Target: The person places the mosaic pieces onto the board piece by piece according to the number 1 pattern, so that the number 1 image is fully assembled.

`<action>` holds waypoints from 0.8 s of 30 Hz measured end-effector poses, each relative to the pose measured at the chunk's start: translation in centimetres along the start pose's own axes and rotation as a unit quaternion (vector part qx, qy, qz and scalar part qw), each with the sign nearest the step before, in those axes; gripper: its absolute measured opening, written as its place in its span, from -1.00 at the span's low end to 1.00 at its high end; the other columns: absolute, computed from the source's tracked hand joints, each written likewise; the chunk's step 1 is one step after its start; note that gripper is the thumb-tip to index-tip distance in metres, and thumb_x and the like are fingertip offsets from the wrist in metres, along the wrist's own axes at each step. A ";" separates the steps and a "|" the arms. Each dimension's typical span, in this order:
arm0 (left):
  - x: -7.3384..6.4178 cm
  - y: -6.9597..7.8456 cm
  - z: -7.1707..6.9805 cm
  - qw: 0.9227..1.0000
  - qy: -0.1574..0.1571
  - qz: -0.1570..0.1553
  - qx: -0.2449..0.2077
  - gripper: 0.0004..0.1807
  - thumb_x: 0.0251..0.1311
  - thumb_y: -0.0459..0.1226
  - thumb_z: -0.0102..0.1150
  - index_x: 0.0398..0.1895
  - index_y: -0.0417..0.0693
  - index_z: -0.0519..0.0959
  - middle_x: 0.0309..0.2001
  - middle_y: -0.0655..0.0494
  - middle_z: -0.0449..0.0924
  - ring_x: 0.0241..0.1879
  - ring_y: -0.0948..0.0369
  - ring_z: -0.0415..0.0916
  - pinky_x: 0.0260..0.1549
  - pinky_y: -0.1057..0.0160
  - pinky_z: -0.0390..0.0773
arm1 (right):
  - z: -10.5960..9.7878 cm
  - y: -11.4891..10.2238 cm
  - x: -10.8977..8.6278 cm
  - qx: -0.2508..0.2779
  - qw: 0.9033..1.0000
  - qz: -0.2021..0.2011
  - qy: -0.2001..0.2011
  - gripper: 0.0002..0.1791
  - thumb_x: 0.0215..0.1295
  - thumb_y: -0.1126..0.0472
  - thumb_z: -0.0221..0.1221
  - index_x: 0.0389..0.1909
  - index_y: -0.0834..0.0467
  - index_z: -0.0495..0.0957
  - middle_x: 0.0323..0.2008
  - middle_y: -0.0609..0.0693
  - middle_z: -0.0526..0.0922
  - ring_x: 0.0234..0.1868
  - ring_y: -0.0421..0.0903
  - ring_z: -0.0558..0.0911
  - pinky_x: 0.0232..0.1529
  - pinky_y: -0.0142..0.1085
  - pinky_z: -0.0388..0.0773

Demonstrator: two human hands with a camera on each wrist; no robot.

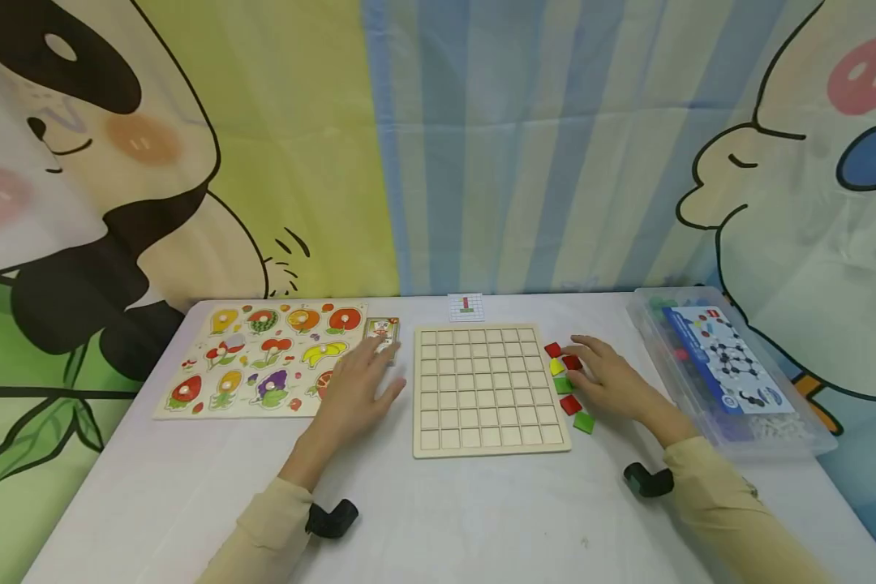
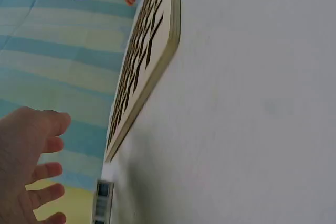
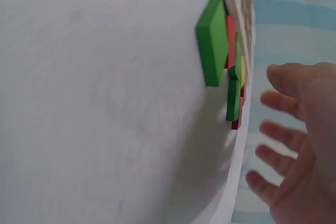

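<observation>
My left hand [image 1: 358,381] is held with fingers spread over the right edge of the fruit puzzle board [image 1: 237,381], nothing in its grasp. Under its fingertips in the head view lies a small framed picture piece [image 1: 383,326]. To the right of it, a wooden grid board [image 1: 491,391] with square cells lies flat. My right hand [image 1: 609,377] hovers by the coloured square tiles along the board's right side, fingers loosely bent and holding nothing. Among these are a red tile [image 1: 570,405], a yellow tile [image 1: 557,367] and a green tile [image 3: 212,43].
A small card [image 1: 465,307] with a gridded pattern lies behind the grid board. At the right stands a clear plastic box [image 1: 745,438] with a blue-and-white leaflet [image 1: 730,361] on its lid. A printed curtain [image 1: 482,162] hangs behind the white table [image 1: 467,519].
</observation>
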State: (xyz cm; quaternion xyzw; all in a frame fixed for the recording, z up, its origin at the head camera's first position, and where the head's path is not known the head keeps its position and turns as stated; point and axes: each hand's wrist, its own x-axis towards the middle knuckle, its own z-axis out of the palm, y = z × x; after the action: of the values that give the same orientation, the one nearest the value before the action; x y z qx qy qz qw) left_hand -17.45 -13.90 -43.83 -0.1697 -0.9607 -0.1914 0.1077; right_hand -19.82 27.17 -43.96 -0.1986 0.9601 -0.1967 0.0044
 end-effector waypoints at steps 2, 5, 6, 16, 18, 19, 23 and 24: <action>0.0 1.0 0.5 0.998 -0.006 0.033 -0.062 -0.53 0.24 -0.06 0.13 0.21 0.04 0.45 0.32 0.01 0.33 0.34 0.01 0.23 0.25 -0.12 0.23 | 0.2 0.0 0.4 0.038 0.999 -0.020 0.003 -0.59 0.34 0.16 0.10 0.18 0.17 0.40 0.31 0.20 0.29 0.33 0.23 0.24 0.25 0.20 0.19; 0.1 2.2 1.9 0.988 -0.030 0.061 -0.139 -0.69 0.26 -0.13 0.12 0.04 0.03 0.56 0.20 0.07 0.44 0.24 0.09 0.35 0.17 -0.06 0.34 | 0.8 0.0 1.0 0.077 0.996 -0.035 0.014 -0.67 0.31 0.25 0.13 0.08 0.17 0.47 0.18 0.17 0.46 0.23 0.17 0.39 0.19 0.12 0.31; 0.2 2.4 2.5 0.985 -0.038 0.064 -0.154 -0.73 0.28 -0.14 0.10 0.00 0.04 0.57 0.17 0.10 0.46 0.20 0.12 0.38 0.13 -0.03 0.37 | 1.0 0.0 1.1 0.083 0.996 -0.036 0.018 -0.70 0.29 0.28 0.14 0.05 0.16 0.49 0.13 0.15 0.50 0.18 0.15 0.43 0.16 0.10 0.35; -0.5 1.7 6.8 0.983 0.006 0.060 -0.172 -0.88 0.23 -0.23 0.16 -0.22 0.19 0.64 0.01 0.26 0.48 -0.15 0.33 0.32 -0.25 0.28 0.39 | 2.0 -0.6 1.6 0.077 0.997 -0.010 0.012 -0.73 0.23 0.30 0.20 -0.04 0.12 0.59 -0.07 0.09 0.54 0.00 0.08 0.48 0.07 0.05 0.42; -0.5 1.6 7.0 0.982 0.016 0.071 -0.175 -0.87 0.23 -0.24 0.16 -0.23 0.20 0.64 0.02 0.25 0.48 -0.15 0.32 0.33 -0.25 0.28 0.40 | 1.8 -0.5 1.6 0.077 0.997 0.007 0.008 -0.74 0.22 0.27 0.21 -0.05 0.13 0.59 -0.10 0.08 0.54 -0.04 0.06 0.48 0.05 0.03 0.42; -0.5 1.6 6.9 0.981 0.020 0.076 -0.177 -0.87 0.23 -0.25 0.16 -0.23 0.19 0.64 0.02 0.24 0.48 -0.15 0.31 0.33 -0.24 0.28 0.40 | 1.7 -0.5 1.7 0.076 0.997 0.016 0.006 -0.74 0.22 0.26 0.21 -0.05 0.13 0.59 -0.11 0.07 0.54 -0.05 0.04 0.48 0.04 0.01 0.42; 0.1 1.6 6.6 0.979 0.035 0.085 -0.181 -0.86 0.22 -0.27 0.17 -0.23 0.18 0.64 0.02 0.23 0.48 -0.14 0.28 0.34 -0.24 0.27 0.40 | 1.3 -0.4 2.0 0.072 0.997 0.036 0.004 -0.70 0.23 0.22 0.21 -0.01 0.16 0.58 -0.13 0.08 0.52 -0.11 0.01 0.44 -0.04 -0.05 0.40; 0.3 1.6 6.5 0.979 0.035 0.085 -0.183 -0.85 0.22 -0.28 0.17 -0.23 0.19 0.64 0.02 0.23 0.48 -0.14 0.28 0.34 -0.25 0.26 0.40 | 1.2 -0.4 2.1 0.071 0.997 0.040 0.003 -0.69 0.23 0.21 0.21 0.00 0.16 0.58 -0.12 0.08 0.51 -0.11 0.02 0.44 -0.04 -0.05 0.40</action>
State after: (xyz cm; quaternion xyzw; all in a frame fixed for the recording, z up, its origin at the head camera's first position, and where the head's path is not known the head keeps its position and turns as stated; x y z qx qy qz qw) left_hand -18.06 -9.83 -49.11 -0.2608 -0.8871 -0.3601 0.1237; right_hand -21.45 25.57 -44.80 -0.1589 0.9509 -0.2647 0.0230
